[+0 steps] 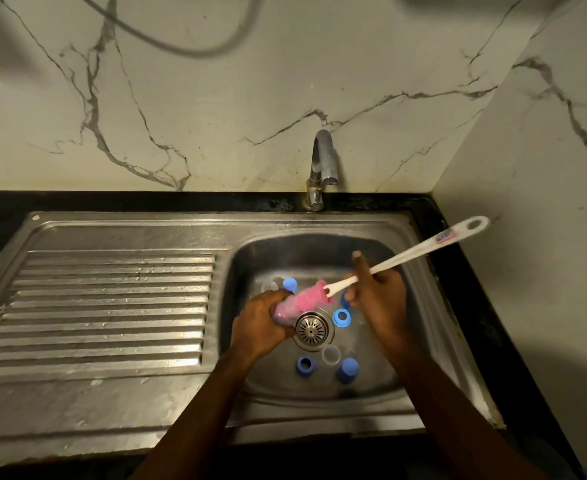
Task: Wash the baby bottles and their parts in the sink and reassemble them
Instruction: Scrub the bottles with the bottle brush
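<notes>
Step in hand: scrubbing inside of one bottle; washing is early, nothing reassembled yet.

L to R: ribbed drainboard (112, 306) carries no parts. Left hand (262, 325) is over the sink basin (238, 271), fingers wrapped tight round a clear baby bottle (282, 311) lying roughly sideways, mouth to the right. Pink sponge brush head (311, 296) is partway into the bottle, the rest sticking out, just above the drain strainer (312, 328). No stream visible from the tap (323, 168).

Loose on basin floor: blue cap (289, 284), blue collar ring (341, 317), second ring (304, 366), clear piece (330, 354) (teat or cover, can't tell), another blue cap (347, 369).

Right hand (376, 299) is curled round the white brush handle (423, 247), index finger sticking up.

Next, prob.: push and twist brush to bottle's base, keep left grip firm as wet plastic may slip, then rinse, which needs tap on.
</notes>
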